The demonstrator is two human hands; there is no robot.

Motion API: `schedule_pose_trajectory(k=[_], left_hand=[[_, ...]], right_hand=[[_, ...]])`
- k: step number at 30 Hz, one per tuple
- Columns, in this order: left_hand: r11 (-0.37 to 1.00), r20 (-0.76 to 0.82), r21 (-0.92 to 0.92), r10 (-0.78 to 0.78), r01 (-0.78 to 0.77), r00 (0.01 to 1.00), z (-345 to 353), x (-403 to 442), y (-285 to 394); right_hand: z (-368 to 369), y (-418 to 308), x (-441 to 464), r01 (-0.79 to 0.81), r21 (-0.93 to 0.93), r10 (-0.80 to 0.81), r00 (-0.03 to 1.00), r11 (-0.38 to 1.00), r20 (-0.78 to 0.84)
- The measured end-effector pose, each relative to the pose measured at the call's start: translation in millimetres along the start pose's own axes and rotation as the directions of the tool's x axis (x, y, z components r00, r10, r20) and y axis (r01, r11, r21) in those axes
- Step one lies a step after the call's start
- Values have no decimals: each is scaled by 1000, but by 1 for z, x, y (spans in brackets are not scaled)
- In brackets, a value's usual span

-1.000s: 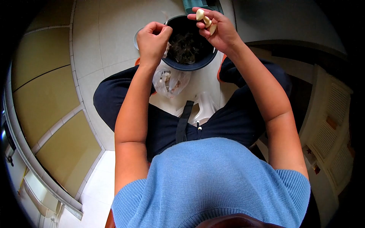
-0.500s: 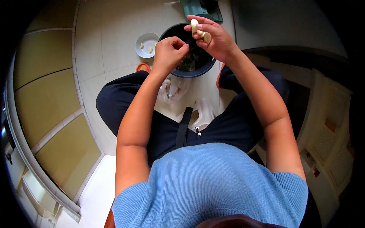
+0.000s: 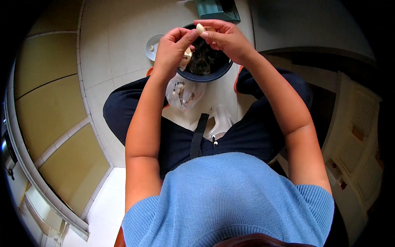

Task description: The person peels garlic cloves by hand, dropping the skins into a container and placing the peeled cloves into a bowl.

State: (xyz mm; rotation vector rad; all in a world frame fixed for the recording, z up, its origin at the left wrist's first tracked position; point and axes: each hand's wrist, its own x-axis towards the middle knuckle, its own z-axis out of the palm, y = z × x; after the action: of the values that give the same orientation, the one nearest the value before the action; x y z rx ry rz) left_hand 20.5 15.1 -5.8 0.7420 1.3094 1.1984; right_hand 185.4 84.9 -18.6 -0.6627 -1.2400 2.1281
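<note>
A pale peeled garlic clove (image 3: 200,29) sits in the fingertips of my right hand (image 3: 228,40), whose fingers are closed around it. My left hand (image 3: 169,52) is closed too, its thumb tip touching the clove's left side. Under the left fingers shows garlic with papery skin (image 3: 187,58), seemingly held against the palm. Both hands are above a dark round basin (image 3: 205,78) with dark scraps (image 3: 204,61) inside. Left of the basin stands a white bowl (image 3: 148,46), partly hidden by my left hand, with a clove (image 3: 152,48) in it.
A clear plastic bag (image 3: 185,95) with garlic pieces lies between my legs, near a white plastic object (image 3: 222,119). Beyond the basin is a green dustpan (image 3: 218,11). Tan panels (image 3: 49,94) line the left; a dark grey surface (image 3: 308,29) lies at right.
My left hand has moved left and up to meet the right. The right hand has turned inward and down; one clove now shows at its fingertips, where several showed before.
</note>
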Motion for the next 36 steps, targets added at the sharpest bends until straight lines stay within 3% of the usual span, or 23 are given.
schedule_pose_trajectory(k=[2, 3, 5, 8, 10, 12, 17, 24, 26, 35, 36], left_hand=[[983, 11, 178, 30, -31, 999, 1, -1, -1], [983, 9, 179, 31, -32, 999, 0, -1, -2], [996, 14, 77, -39, 38, 999, -2, 0, -4], [995, 34, -45, -84, 85, 996, -2, -3, -1], [996, 67, -11, -86, 87, 994, -4, -5, 0], [996, 102, 25, -91, 89, 991, -6, -5, 0], [998, 183, -26, -45, 51, 982, -11, -4, 1], [981, 123, -179, -56, 78, 991, 2, -8, 13], [999, 102, -28, -23, 26, 994, -1, -5, 8], [997, 103, -23, -65, 68, 993, -1, -4, 7], [998, 103, -22, -64, 67, 993, -2, -4, 6]], right_hand=[[4, -1, -2, 28, -220, -22, 999, 975, 31], [8, 0, -3, 29, -220, -22, 999, 975, 33], [16, 2, -5, 142, -359, -133, 990, 922, 49], [14, 1, -5, 133, -381, -111, 991, 915, 78], [13, 1, -5, 129, -377, -102, 991, 917, 91], [12, -2, -7, 36, -301, -6, 995, 953, 100], [7, -1, -4, -55, -115, 67, 993, 992, 102], [11, -7, -3, -94, 55, 87, 990, 994, 110], [13, -5, -4, -111, 74, 100, 986, 991, 136], [5, 5, -3, -138, 117, 126, 987, 984, 103], [3, 5, -1, -141, 227, 113, 984, 964, 135]])
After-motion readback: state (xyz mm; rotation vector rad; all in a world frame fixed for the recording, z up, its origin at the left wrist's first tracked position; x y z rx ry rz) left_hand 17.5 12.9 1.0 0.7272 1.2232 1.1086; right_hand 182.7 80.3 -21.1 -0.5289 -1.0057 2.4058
